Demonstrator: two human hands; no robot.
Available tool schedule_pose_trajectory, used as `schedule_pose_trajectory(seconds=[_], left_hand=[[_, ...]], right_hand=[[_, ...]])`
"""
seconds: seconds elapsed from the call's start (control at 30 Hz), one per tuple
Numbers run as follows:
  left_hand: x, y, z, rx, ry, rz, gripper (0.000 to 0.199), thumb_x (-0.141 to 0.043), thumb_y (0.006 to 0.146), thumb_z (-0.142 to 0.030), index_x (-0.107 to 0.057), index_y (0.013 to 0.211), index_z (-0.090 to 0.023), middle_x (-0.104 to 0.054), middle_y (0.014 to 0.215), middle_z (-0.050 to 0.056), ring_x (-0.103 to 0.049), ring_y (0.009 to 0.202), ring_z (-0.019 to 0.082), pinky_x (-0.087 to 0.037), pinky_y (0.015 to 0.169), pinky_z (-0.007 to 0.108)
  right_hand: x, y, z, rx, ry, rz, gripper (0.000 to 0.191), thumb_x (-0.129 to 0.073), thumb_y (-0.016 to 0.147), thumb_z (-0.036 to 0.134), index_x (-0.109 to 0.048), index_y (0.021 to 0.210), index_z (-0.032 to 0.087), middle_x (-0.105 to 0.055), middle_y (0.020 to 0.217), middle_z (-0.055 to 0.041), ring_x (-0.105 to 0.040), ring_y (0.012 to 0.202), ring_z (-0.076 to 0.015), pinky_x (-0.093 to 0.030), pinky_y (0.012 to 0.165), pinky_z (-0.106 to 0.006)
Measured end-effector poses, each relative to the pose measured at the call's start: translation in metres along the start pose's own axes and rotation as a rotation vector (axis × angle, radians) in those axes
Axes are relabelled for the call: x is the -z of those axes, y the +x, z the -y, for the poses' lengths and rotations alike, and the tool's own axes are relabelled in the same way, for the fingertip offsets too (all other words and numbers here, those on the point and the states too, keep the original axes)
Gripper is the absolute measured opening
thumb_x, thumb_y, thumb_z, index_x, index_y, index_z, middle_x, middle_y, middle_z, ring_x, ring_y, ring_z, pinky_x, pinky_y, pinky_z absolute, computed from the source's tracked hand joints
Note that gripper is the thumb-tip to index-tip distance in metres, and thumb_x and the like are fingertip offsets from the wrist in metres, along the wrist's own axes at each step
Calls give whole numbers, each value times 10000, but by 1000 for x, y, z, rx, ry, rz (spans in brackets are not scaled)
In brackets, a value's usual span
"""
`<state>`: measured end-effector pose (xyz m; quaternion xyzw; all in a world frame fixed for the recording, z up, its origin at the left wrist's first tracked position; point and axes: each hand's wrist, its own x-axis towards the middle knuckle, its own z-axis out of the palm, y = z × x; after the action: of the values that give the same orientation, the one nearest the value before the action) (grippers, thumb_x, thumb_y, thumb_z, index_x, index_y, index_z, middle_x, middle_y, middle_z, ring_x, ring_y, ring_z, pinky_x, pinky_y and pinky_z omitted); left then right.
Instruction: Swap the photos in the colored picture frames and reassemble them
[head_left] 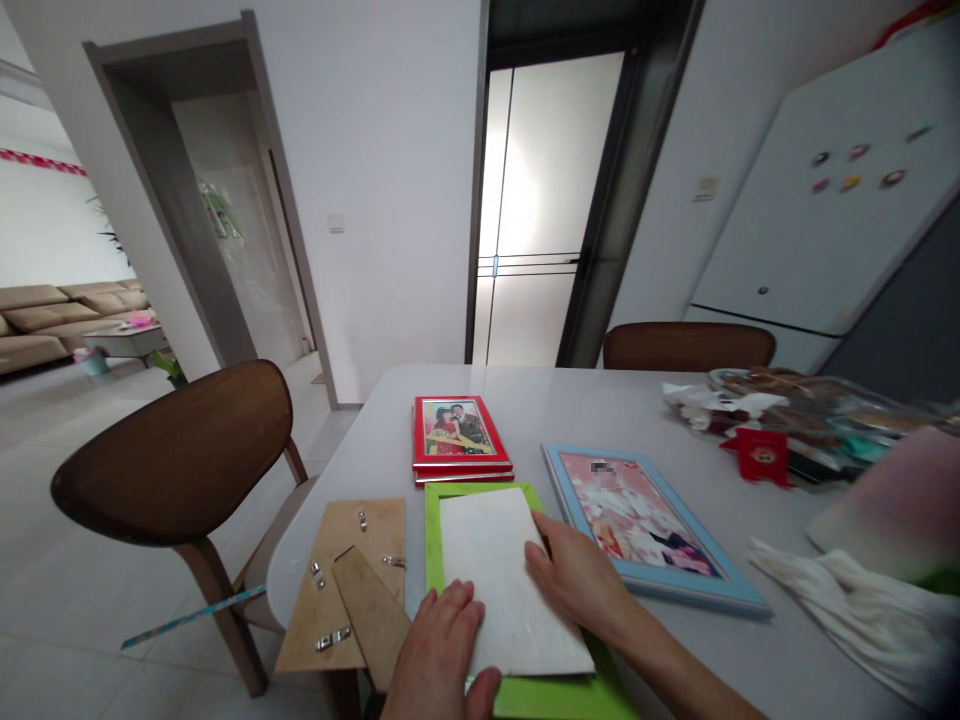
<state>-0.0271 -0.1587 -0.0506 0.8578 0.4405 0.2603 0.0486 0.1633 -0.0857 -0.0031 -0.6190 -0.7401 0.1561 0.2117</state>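
A white rectangular sheet [499, 590] lies at a slant over a green picture frame [433, 540] at the table's near side. My left hand [442, 655] rests on the sheet's lower left edge, fingers stretched out and thumb near the bottom edge. At the opposite side, my right hand [577, 575] has its fingers curled at the sheet's right edge, thumb on top; the fingertips are partly hidden. Left of the frame is a brown backing board [322, 600] with metal clips and a stand leg [367, 605], partly behind my left hand.
Two stacked red picture frames [457, 467] lie beyond the green one. A light blue picture frame [675, 597] lies to the right. Farther right are a red packet [763, 457], plastic bags and a white cloth [847, 605]. Brown chairs [187, 450] stand around the white table [525, 400].
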Motion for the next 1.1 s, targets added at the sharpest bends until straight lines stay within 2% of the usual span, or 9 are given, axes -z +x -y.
schedule_pose_trajectory(seconds=[0.17, 0.27, 0.37, 0.53, 0.6, 0.7, 0.87, 0.97, 1.1], left_hand=[[24, -13, 9, 49, -9, 86, 600, -566, 643, -212, -376, 1210, -155, -433, 1255, 143, -388, 1156, 253, -360, 929, 427], [45, -38, 31, 195, 98, 102, 743, -614, 553, -187, -334, 1241, -202, -375, 1300, 127, -320, 1192, 295, -293, 945, 498], [54, -65, 59, 354, 270, 48, 754, -544, 542, -77, -321, 1248, -217, -357, 1313, 116, -304, 1197, 309, -286, 923, 541], [50, -80, 86, 275, 368, -113, 641, -420, 642, -24, -322, 1246, -216, -439, 1257, 96, -404, 1147, 215, -386, 910, 383], [53, -78, 85, 242, 401, -154, 596, -431, 665, -57, -344, 1231, -223, -467, 1233, 89, -431, 1126, 218, -401, 896, 385], [65, -70, 75, 218, 431, -218, 516, -443, 697, -110, -389, 1199, -219, -491, 1211, 88, -455, 1104, 229, -411, 883, 403], [73, -45, 40, 114, 315, -289, 481, -444, 738, -145, -384, 1210, -213, -459, 1244, 83, -424, 1133, 218, -413, 897, 339], [55, -24, 13, 1, 205, -265, 491, -431, 740, -110, -370, 1222, -184, -430, 1263, 115, -370, 1170, 227, -383, 925, 354], [20, -1, -11, -62, 28, -91, 539, -457, 713, -79, -349, 1234, -163, -426, 1261, 146, -345, 1180, 249, -372, 931, 396]], right_hand=[[-4, -2, -4, -6, -291, -16, 278, -400, 749, 268, -550, 947, 142, -593, 847, -111, -560, 732, -220, -378, 608, -297], [-4, -7, 6, 33, -210, -12, 337, -402, 756, 258, -522, 1050, 145, -573, 904, -110, -551, 758, -206, -388, 625, -292], [-10, -18, 37, 190, -16, 37, 346, -404, 759, 245, -519, 1073, 155, -549, 961, -103, -523, 835, -190, -390, 714, -288], [-44, -35, 102, 461, 50, 114, 465, -556, 637, 428, -526, 1044, 206, -553, 937, -86, -451, 895, -256, -323, 809, -414], [-57, -36, 117, 464, 37, 112, 547, -606, 572, 419, -504, 1066, 207, -543, 931, -89, -434, 891, -271, -310, 801, -441], [-61, -34, 124, 403, 140, 89, 487, -579, 584, 256, -503, 1063, 212, -513, 938, -79, -434, 875, -235, -342, 780, -383], [-24, -45, 101, 406, 302, 5, 431, -518, 610, 181, -526, 1040, 200, -479, 999, -86, -429, 931, -219, -364, 820, -353], [0, -58, 64, 423, 244, -67, 412, -522, 622, 205, -540, 1033, 215, -478, 1033, -94, -442, 960, -238, -374, 834, -371], [10, -72, 10, 323, 152, -106, 374, -524, 656, 291, -569, 1025, 247, -516, 1024, -99, -477, 964, -256, -407, 817, -386]])
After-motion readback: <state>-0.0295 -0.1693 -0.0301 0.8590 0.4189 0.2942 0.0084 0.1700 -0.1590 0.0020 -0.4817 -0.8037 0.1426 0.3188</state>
